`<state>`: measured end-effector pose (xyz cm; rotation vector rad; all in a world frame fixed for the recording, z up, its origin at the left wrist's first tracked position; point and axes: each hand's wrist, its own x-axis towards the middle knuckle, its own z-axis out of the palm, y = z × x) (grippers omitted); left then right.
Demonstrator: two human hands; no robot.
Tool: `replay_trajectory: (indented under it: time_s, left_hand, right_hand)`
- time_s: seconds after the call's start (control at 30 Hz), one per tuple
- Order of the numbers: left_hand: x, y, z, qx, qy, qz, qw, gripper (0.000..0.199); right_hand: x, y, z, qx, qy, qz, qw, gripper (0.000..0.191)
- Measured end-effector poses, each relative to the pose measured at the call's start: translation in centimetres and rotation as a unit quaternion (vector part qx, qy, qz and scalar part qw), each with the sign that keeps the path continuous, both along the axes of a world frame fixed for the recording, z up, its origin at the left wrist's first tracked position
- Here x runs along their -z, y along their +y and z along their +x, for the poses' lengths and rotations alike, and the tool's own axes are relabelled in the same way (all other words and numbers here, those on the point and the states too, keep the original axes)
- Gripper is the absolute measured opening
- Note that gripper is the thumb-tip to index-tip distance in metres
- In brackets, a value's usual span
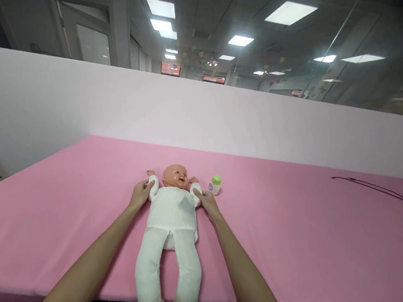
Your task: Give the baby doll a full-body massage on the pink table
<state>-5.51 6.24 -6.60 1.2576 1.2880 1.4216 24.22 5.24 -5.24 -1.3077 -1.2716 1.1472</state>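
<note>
Near the pink table's edge (57,289), each hand (141,194) (206,203) pinches a baby doll's (170,208) arm.

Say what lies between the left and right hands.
In the head view, a baby doll in white clothes lies on its back between the left hand and right hand, its torso filling the stretch.

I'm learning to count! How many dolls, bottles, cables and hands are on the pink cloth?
baby doll: 1
small bottle with a green cap: 1
black cable: 1
hands: 2 (left hand, right hand)
Total: 5
</note>
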Motion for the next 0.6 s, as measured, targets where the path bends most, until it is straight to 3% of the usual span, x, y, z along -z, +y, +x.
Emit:
replay_trajectory:
  time_s: [0.13, 0.27, 0.47, 0.53, 0.6]
  left_hand:
    - [-0.6, -0.2, -0.5, 0.055, -0.02, -0.013, 0.998, 0.06]
    - [-1.6, -0.7, -2.6, 0.185, -0.087, -0.002, 0.979, 0.058]
    - [-2.1, -1.0, -4.8, 0.361, 0.025, 0.012, 0.932, 0.021]
    - [-2.2, -1.0, -4.9, 0.392, 0.058, 0.026, 0.918, 0.023]
    - [-2.2, -1.0, -4.9, 0.384, 0.058, 0.035, 0.921, 0.022]
  right_hand:
    - [0.2, 0.3, 0.6, -0.035, 0.041, 0.026, 0.998, 0.048]
    - [0.6, 0.6, 2.0, -0.083, 0.124, 0.023, 0.989, 0.046]
    - [0.8, 0.5, 3.6, -0.228, 0.062, 0.032, 0.971, 0.012]
    - [0.7, 0.4, 3.8, -0.265, 0.028, 0.035, 0.963, 0.012]
    - [0.6, 0.3, 3.9, -0.266, 0.019, 0.041, 0.963, 0.011]
